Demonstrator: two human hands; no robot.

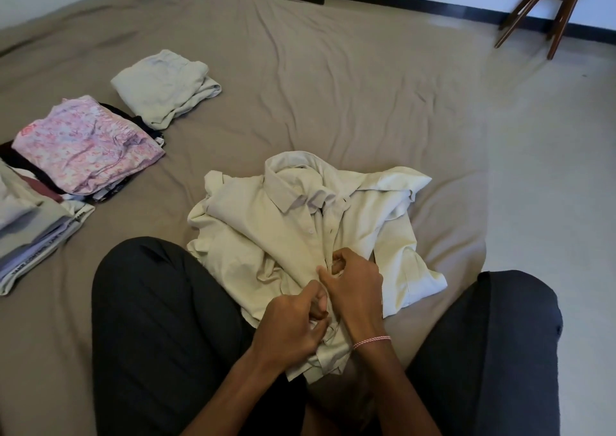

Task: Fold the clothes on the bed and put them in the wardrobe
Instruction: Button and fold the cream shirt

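A crumpled cream button-up shirt (300,222) lies on the brown bed (300,85) between my knees, collar pointing away from me. My left hand (293,325) pinches the near part of the shirt's front edge. My right hand (353,282), with a pink-and-white thread on its wrist, pinches the button strip just above it. A folded pale garment (163,85) lies farther back on the left. A folded pink floral piece (86,145) tops a pile of dark clothes at the left.
Another stack of folded grey and white clothes (30,232) sits at the left edge. My legs in dark trousers (160,319) flank the shirt. A wooden chair (546,8) stands on the pale floor at the far right. A dark doorway is at the top.
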